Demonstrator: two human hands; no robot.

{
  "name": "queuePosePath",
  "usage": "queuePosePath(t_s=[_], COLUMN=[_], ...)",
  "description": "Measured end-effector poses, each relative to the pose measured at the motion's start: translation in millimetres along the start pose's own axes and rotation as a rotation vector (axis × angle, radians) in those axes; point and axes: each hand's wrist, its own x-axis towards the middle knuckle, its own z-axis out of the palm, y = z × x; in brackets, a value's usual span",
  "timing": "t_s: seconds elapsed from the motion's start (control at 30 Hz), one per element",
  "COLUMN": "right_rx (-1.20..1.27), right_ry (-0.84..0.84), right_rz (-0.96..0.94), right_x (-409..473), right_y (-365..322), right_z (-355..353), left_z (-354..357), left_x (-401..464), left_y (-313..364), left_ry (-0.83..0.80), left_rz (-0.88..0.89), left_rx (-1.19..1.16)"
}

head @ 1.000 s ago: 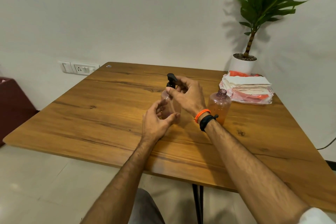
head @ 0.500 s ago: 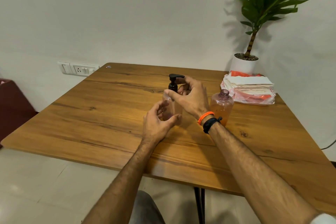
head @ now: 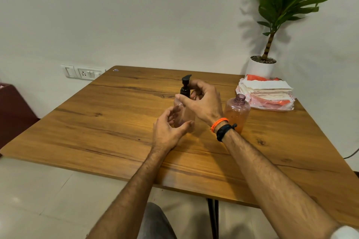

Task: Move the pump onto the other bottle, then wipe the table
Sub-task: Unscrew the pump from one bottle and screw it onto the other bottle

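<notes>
A square wooden table (head: 101, 122) with a dark grain is seen filling the middle of the frame, set against a plain white wall. Near the centre of the frame a clear, pink-tinted plastic bottle (head: 184, 116) stands upright on the tabletop, and a black pump dispenser (head: 185, 87) is seated in its neck, its nozzle pointing toward the right of the frame. The left hand (head: 169, 128) is placed at the lower part of this bottle, with fingers and thumb curved on either side of it; the grip appears loose, and full contact cannot be confirmed. The right hand (head: 204, 103) is positioned beside the pump collar, its thumb laid across the bottle's shoulder and its fingers curled behind the collar; whether the collar is actually pinched cannot be told. An orange cord band (head: 219, 123) and a black band (head: 225, 131) are worn on the right wrist. Just to the right of centre a second clear pink bottle (head: 238, 112) is noted, upright, uncapped, and partly filled with an orange liquid. At the right of the frame, beyond it, a stack of white folded cloths in a clear wrapper with orange print (head: 266, 93) lies on the table. A green potted plant in a white pot (head: 261, 68) is recorded in the upper right, and a white wall socket plate (head: 83, 72) at the left.
</notes>
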Motion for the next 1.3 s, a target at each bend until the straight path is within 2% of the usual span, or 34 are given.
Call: queuePosePath(t_s=[0.17,0.37,0.5,1.3], right_rx=[0.013,0.057,-0.012,-0.017], right_ry=[0.036,-0.009,0.004,0.025], right_rz=[0.046,0.026,0.013,-0.006], right_x=[0.9,1.0,0.4,0.4], right_y=[-0.9,-0.2,0.0,2.8], right_z=[2.5,0.5,0.4,2.9], left_z=[0.3,1.3,2.4,0.9], left_x=[0.7,1.5,1.3,-1.4], left_y=[-1.5,-3.8,-5.0,2.0], left_ry=[0.003,0.011,0.018,-0.004], left_rz=[0.004,-0.012,-0.011,-0.023], left_rx=[-0.001,-0.006,0.015,-0.007])
